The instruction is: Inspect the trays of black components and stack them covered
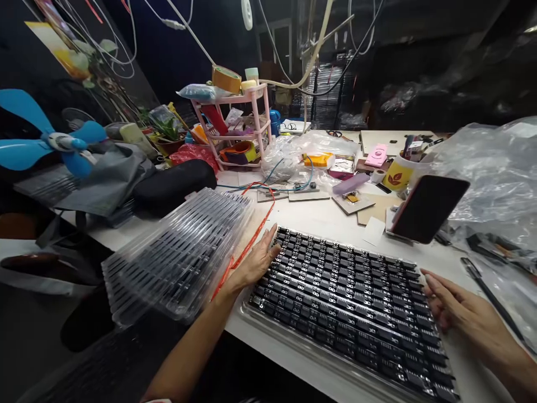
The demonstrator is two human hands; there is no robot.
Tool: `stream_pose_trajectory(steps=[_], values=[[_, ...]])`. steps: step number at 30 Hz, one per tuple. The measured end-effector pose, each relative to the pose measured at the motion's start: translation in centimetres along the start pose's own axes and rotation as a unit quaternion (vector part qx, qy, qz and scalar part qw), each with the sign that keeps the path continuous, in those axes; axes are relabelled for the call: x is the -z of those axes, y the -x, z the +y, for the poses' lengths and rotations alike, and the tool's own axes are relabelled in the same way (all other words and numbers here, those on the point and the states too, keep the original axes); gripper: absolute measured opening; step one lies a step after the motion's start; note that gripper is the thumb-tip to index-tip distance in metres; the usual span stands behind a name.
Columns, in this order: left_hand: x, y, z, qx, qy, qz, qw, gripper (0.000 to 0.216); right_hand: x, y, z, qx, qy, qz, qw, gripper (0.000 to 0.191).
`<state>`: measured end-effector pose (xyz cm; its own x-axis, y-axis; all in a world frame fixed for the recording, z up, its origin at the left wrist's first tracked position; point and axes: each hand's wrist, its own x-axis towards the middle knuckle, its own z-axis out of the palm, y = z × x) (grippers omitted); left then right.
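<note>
Chip tray [293, 344] is flanked by open, flat hands: left hand [255, 263] laid against its left edge, right hand [455, 308] against its right, nothing gripped.

Both hands rest open on the near worktop [335, 218], left hand [257, 263] and right hand [457, 308] flanking a tray of black chips [348, 302], clear stacked trays [180, 252] further left.
</note>
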<state>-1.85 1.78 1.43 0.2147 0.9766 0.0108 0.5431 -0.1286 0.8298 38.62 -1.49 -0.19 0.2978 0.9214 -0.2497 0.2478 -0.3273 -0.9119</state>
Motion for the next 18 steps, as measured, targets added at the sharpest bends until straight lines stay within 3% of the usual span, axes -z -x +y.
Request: stream_pose_trajectory(steps=[2, 9, 15, 18], values=[[0.1, -0.2, -0.1, -0.002, 0.017, 0.012, 1.0, 0.079, 0.2, 0.0, 0.0, -0.032, -0.041, -0.021, 0.998, 0.059], [0.0, -0.3, 0.2, -0.007, 0.028, -0.007, 1.0, 0.081, 0.6, -0.1, 0.7, -0.044, -0.008, -0.051, 0.998, 0.066], [0.1, -0.7, -0.2, -0.001, 0.017, 0.094, 0.995, 0.074, 0.9, -0.8, 2.1, -0.048, -0.023, -0.06, 0.997, 0.065], [0.0, -1.2, -0.3, -0.01, -0.038, 0.095, 0.995, 0.076, 1.0, -0.7, 2.1, -0.049, -0.016, -0.059, 0.997, 0.066]])
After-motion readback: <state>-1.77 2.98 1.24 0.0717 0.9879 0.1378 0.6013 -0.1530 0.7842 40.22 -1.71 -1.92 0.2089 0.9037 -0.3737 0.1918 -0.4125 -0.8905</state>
